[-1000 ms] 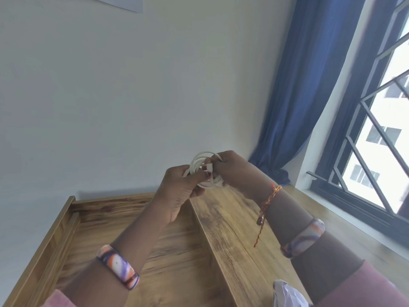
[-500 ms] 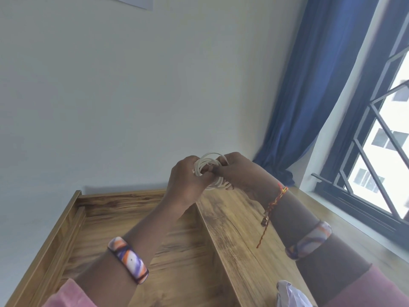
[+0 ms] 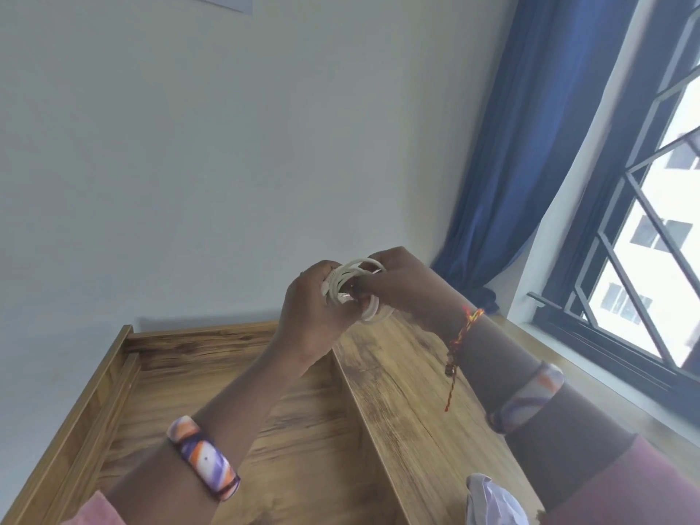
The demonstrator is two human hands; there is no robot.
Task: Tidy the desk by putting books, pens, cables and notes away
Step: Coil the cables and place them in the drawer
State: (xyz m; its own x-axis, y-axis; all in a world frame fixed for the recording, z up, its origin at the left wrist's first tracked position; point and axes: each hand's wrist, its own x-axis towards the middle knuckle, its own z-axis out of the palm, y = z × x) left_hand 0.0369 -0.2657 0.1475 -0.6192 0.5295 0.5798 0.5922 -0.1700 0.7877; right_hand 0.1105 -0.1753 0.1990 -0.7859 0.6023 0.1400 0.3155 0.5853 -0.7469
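Both hands up in front of me, over the back of the wooden desk (image 3: 401, 403). My left hand (image 3: 314, 320) and my right hand (image 3: 401, 286) meet on one coiled white cable (image 3: 352, 289): left fingers curled round the coil's left side, right fingers pinching it from the right, so the cable hangs in the air between them, off the wood. Several loops in the coil, can't count them exactly. One container in view: a shallow wooden tray section (image 3: 125, 358) on the desk's left, raised rim on left and back, a low divider edge (image 3: 363, 411) on its right; its visible floor shows only wood, my left forearm covers part. Two patterned wristbands, one per arm; one red thread bracelet (image 3: 460, 335) on the right wrist. One crumpled white plastic bag (image 3: 492, 502) at the desk's near edge. Wall behind, blue curtain (image 3: 530, 164) and barred window (image 3: 651, 221) on the right, past the desk's right edge.
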